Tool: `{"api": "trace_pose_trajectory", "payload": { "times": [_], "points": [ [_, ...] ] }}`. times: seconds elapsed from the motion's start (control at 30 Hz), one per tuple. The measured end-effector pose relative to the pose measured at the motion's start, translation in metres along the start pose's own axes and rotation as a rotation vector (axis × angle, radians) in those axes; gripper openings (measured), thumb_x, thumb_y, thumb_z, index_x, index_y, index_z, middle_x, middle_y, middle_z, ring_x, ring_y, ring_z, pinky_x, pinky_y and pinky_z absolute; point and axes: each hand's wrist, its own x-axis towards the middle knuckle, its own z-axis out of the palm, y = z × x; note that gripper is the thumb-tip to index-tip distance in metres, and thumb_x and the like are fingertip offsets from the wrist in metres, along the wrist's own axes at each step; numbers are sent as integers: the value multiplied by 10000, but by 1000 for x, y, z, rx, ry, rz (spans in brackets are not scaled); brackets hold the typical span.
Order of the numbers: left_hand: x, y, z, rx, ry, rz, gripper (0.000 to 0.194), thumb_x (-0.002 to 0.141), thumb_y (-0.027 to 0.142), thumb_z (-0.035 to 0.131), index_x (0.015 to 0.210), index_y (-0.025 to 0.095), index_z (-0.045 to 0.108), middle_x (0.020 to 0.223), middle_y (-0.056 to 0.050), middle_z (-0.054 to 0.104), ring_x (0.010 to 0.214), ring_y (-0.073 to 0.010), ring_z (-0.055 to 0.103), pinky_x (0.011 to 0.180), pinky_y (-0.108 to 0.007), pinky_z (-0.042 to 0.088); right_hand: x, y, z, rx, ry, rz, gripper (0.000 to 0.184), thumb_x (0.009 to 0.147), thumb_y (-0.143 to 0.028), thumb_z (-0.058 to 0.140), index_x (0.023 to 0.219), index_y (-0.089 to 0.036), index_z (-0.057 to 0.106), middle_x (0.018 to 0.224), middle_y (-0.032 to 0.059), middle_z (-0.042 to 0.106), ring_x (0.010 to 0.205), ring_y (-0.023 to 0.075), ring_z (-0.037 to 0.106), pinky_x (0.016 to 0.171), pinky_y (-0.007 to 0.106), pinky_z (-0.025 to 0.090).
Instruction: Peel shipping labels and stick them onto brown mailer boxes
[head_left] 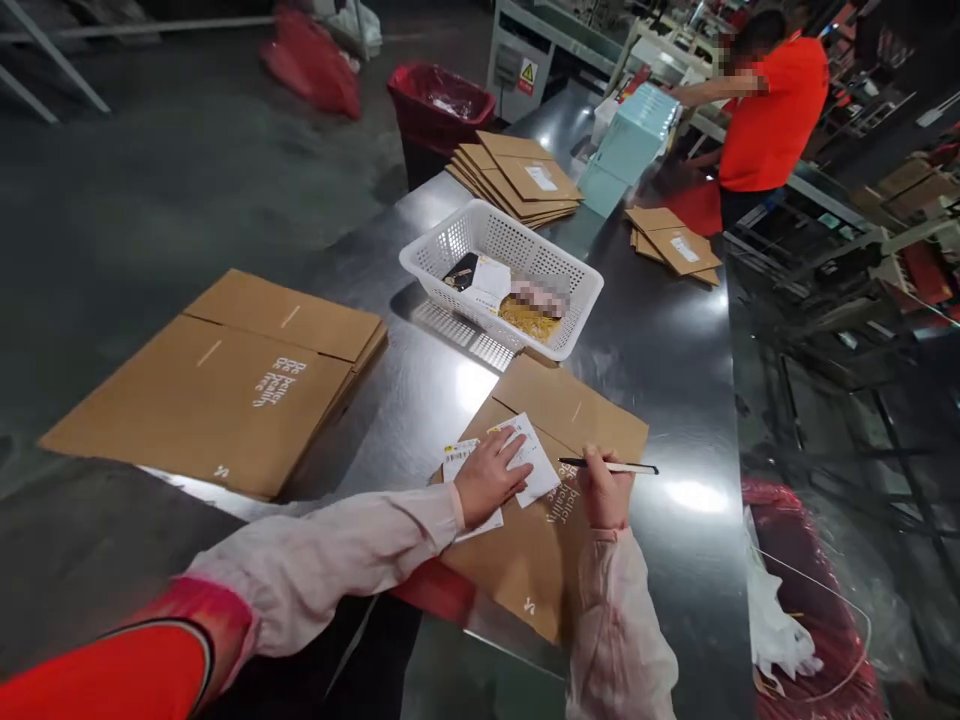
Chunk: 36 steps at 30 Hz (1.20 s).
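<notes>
My left hand [491, 478] lies with its fingers stretched over a white printed card [536, 460], pressing it on a flattened cardboard box [525, 575]. A second white label sheet [459, 460] with a barcode sticks out from under that hand. Closed around a pen [626, 467], my right hand [606, 490] rests at the right side of the same box, beside its white lettering. The pen lies nearly level, its dark tip toward the cards and its other end out past the box's edge.
Beyond the box stands a white perforated basket [427, 262] holding papers and yellow rubber bands. Flattened boxes are stacked at left [202, 380], far back [525, 165] and right [675, 243] on the metal table [675, 400]. A person in orange [780, 110] handles pale blue boxes [634, 140].
</notes>
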Motion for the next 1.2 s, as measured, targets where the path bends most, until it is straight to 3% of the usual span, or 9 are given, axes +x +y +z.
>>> {"api": "trace_pose_trajectory", "payload": {
  "times": [0.07,0.13,0.23,0.3,0.43,0.6,0.87,1.07,1.2],
  "points": [
    [-1,-11,8,-62,-1,105,202,901,296,570,1002,206,720,1295,-155,571,1299,-338,433,1023,-538,422,3,1,6,4,-9,60,524,569,-634,755,550,-206,453,385,-81,424,336,68,370,357,209,302],
    [-2,-23,6,-109,-21,204,216,902,290,564,1040,215,712,1317,-146,563,1328,-316,413,1052,-507,415,5,5,15,-17,-93,165,535,559,-693,723,636,-183,579,457,-29,547,387,101,478,382,223,373],
    [-3,-33,-2,-112,-44,237,308,884,278,572,1163,182,661,1369,-182,520,1349,-320,392,1074,-508,401,7,16,28,-164,-145,208,544,548,-681,733,691,-162,664,548,29,642,455,142,558,424,253,430],
    [-3,-33,-5,-112,-53,227,337,877,271,572,1184,155,648,1369,-201,518,1350,-325,390,1084,-511,390,8,24,35,-327,-55,115,466,562,-631,751,578,-179,635,480,7,602,428,132,521,426,255,413],
    [-3,-29,-6,-122,-49,202,302,878,266,568,1137,157,679,1354,-191,536,1345,-331,398,1091,-505,386,8,38,45,-504,160,-237,505,657,-621,674,415,-213,503,385,-14,509,394,121,459,420,259,373],
    [-3,-29,-6,-144,-27,180,286,870,269,579,1116,169,684,1339,-174,552,1329,-333,417,1069,-519,410,6,48,50,-523,162,-496,512,800,-483,563,392,-210,418,349,-23,445,335,92,382,397,254,315],
    [-3,-29,-9,-153,-44,165,264,871,259,586,1091,151,685,1339,-177,552,1324,-343,420,1077,-515,400,5,57,50,-508,111,-499,477,819,-379,580,423,-215,371,365,-51,418,356,78,358,403,251,309],
    [-3,-28,-9,-148,-57,162,273,879,263,575,1114,161,670,1356,-172,537,1341,-333,398,1084,-520,390,5,52,51,-498,156,-483,463,813,-365,563,426,-229,346,374,-54,385,368,82,334,410,261,292],
    [-3,-28,-10,-155,-55,165,269,875,260,585,1103,153,678,1349,-174,542,1336,-340,403,1085,-516,390,7,53,49,-467,93,-465,456,812,-358,572,434,-228,353,393,-56,380,381,85,340,430,267,295]
  ]
}}
